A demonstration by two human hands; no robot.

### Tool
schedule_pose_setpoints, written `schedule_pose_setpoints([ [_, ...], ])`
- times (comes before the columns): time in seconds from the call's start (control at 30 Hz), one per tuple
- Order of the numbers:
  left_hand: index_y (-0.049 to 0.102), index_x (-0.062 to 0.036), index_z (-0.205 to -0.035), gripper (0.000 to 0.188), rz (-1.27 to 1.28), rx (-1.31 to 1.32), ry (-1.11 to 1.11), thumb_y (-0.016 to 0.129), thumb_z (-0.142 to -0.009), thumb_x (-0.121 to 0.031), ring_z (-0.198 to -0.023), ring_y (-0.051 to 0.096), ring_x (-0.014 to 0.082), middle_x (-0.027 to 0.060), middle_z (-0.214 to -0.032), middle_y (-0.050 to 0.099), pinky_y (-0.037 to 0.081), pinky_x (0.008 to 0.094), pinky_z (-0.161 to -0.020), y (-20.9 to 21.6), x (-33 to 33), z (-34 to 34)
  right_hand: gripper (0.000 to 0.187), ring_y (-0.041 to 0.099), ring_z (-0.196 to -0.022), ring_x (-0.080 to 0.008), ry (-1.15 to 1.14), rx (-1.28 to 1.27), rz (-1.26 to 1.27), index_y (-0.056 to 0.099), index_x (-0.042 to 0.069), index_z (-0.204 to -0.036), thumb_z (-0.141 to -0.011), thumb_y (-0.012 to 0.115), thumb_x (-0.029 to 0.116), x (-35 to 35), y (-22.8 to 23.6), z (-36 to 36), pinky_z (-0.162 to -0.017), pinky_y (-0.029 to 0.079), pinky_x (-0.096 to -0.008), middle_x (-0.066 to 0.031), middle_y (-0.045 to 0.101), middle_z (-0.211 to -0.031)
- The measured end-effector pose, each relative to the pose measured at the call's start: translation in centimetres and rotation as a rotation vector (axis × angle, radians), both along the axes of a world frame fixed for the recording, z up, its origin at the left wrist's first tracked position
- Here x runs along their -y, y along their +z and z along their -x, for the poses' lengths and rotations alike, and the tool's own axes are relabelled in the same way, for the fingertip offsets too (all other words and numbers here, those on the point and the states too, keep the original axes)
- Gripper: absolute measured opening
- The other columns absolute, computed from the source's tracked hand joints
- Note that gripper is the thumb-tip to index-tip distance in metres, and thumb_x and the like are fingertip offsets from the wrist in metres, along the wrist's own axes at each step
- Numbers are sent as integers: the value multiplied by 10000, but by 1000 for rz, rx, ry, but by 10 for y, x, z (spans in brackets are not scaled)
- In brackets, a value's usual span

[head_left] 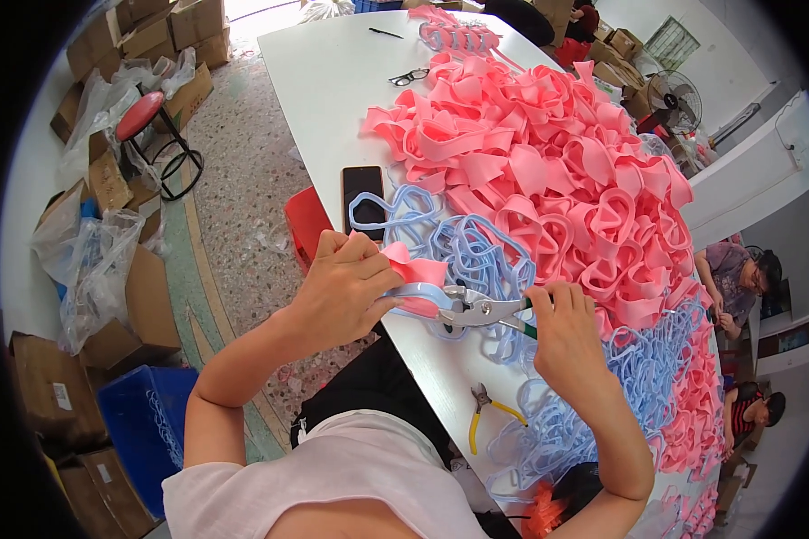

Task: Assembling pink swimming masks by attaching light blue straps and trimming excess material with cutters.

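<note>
My left hand (pixel 343 286) is closed on a pink soft band (pixel 415 269) edged with a pale blue strip (pixel 422 290). My right hand (pixel 564 334) grips metal pliers (pixel 484 312) by their dark green handles, and the jaws point left, meeting the band beside my left fingers. Whether the jaws pinch the strip cannot be made out. Just beyond the pliers lies a tangle of pale blue loops (pixel 476 251). A big heap of pink bands (pixel 548 171) rises on the white table (pixel 310 81) past both hands.
Yellow-handled cutters (pixel 482 406) lie near the table's front edge, beside more blue loops (pixel 593 427). A phone (pixel 355 184), glasses (pixel 409 77) and a pen (pixel 385 32) rest farther off. Left are a red stool (pixel 140 117), cardboard boxes (pixel 153 301) and a blue crate (pixel 139 404). Two people sit at right.
</note>
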State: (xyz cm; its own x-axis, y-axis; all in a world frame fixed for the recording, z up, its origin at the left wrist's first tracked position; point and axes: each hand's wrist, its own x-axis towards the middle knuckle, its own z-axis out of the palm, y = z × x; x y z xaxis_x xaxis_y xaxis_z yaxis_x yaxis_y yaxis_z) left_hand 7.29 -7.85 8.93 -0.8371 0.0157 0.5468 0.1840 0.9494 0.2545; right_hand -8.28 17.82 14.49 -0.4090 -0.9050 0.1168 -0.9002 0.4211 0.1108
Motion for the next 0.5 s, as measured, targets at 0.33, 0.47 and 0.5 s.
schedule_pose_setpoints([
  [0.33,678,-96,-890,242,100,-54,4,768,-685,-188,-890,516,200,7,-863,619,316,389,-828,-3,-6,6,89,530,-782,-252,113,-305,-16,557,65,-848,-768,569,103,8,8,11,-712,403,-356,-98,522,-785],
  [0.47,677,-94,-884,247,116,-70,9,772,-679,-194,-889,516,194,6,-860,615,315,392,-816,-6,-5,6,97,527,-779,-249,85,-320,-73,556,67,-844,-760,571,112,10,11,6,-704,396,-353,-94,519,-784],
  [0.5,660,-108,-865,222,142,-79,19,761,-698,-213,-912,513,182,-3,-844,599,314,379,-834,-6,-5,6,100,526,-776,-249,81,-312,-74,557,68,-845,-758,572,114,10,13,6,-702,393,-352,-91,517,-780],
])
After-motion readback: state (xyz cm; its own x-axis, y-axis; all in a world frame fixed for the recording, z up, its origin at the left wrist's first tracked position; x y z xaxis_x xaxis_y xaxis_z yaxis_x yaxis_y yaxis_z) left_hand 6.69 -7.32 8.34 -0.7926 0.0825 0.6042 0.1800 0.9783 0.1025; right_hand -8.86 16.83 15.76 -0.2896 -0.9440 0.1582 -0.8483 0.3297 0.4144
